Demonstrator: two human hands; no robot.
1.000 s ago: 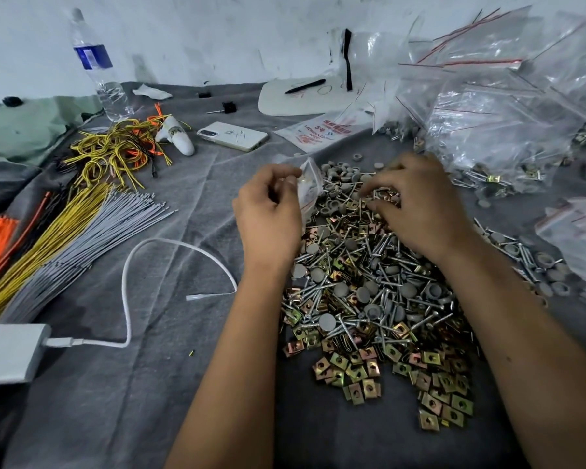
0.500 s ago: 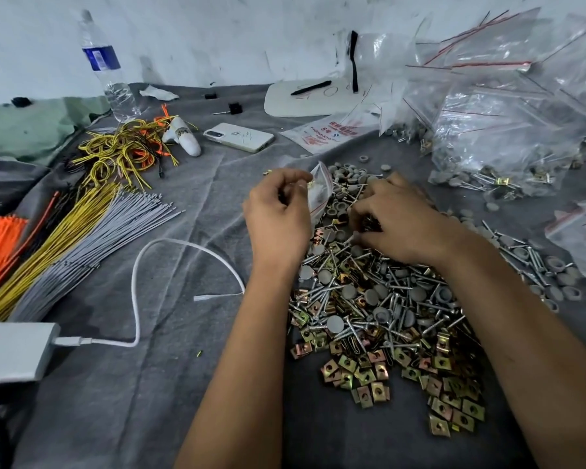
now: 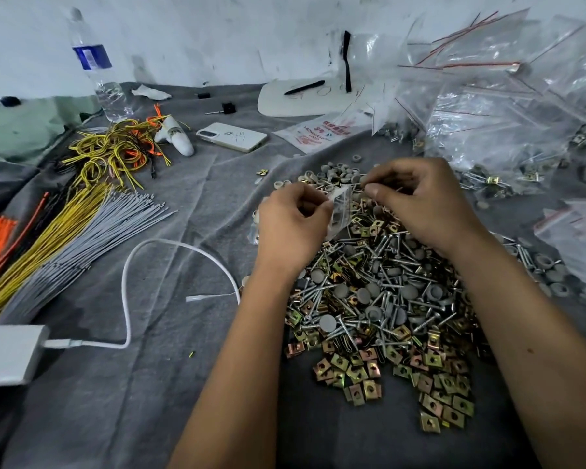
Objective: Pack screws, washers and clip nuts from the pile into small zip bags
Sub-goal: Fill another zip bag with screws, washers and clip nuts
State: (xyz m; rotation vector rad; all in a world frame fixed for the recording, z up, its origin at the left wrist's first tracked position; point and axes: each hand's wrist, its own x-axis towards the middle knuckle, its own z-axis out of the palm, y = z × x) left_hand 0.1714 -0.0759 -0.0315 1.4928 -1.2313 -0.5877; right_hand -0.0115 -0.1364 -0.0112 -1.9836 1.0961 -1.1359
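Over on the left we've got bundles of cable ties (image 3: 48, 245) and a white charging cable (image 3: 129, 292) lying well apart from the work, so no trouble there. Moving in, our left hand (image 3: 291, 228) pinches the rim of a small zip bag (image 3: 339, 211), holding it just above the far edge of the pile (image 3: 379, 299). That grip looks light to us: if the film slips, the mouth folds closed and whatever comes next lands back on the cloth. Next across, our right hand (image 3: 420, 204) is curled, thumb against fingertips just beside the bag's mouth; it seems to pinch something thin, though we cannot tell what. The gap is narrow, so a long screw arriving crosswise could catch the rim or poke the plastic. Farther right, filled bags (image 3: 508, 123) are heaped close by, and a stray elbow could drag them into the loose hardware.
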